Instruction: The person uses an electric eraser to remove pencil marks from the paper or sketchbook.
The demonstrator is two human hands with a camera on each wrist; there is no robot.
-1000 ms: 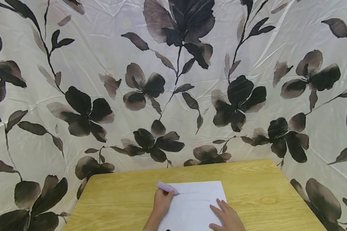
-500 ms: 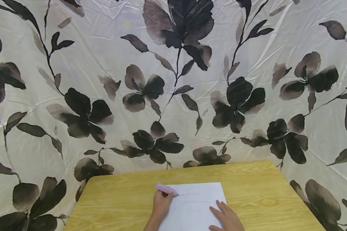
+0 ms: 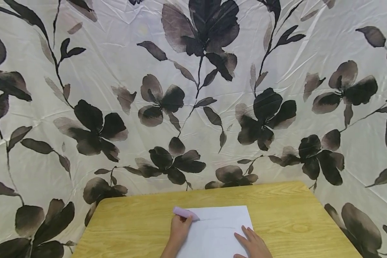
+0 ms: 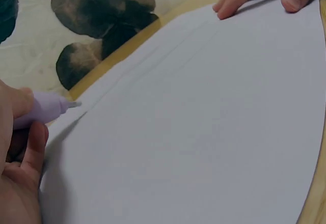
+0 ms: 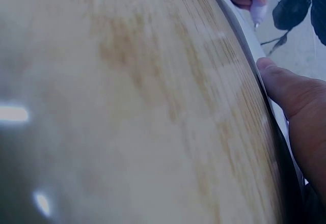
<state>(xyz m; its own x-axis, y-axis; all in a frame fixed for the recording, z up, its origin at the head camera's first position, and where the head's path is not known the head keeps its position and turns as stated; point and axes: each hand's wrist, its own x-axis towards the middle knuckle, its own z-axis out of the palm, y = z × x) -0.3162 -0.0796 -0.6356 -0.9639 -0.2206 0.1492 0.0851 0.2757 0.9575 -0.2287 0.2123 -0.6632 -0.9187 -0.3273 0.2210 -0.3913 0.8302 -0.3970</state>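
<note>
The pen [image 3: 181, 212] is pinched by the left hand [image 3: 180, 231] at ten o'clock of the paper [image 3: 213, 243], faint lines [image 3: 225, 227] drawn, the rest seemingly blank, the right hand [image 3: 255, 244] spread wide at four o'clock.

Paper [image 3: 213, 240]: on the desk [image 3: 293, 216]
Left grip [image 3: 180, 229]: at the paper's left edge
Pen [image 3: 182, 212]: in the left grip, tip over the paper's far left part
Right grip [image 3: 254, 243]: on the paper's right edge
Cloth [image 3: 219, 157]: behind the paper, past the desk's far edge
</note>
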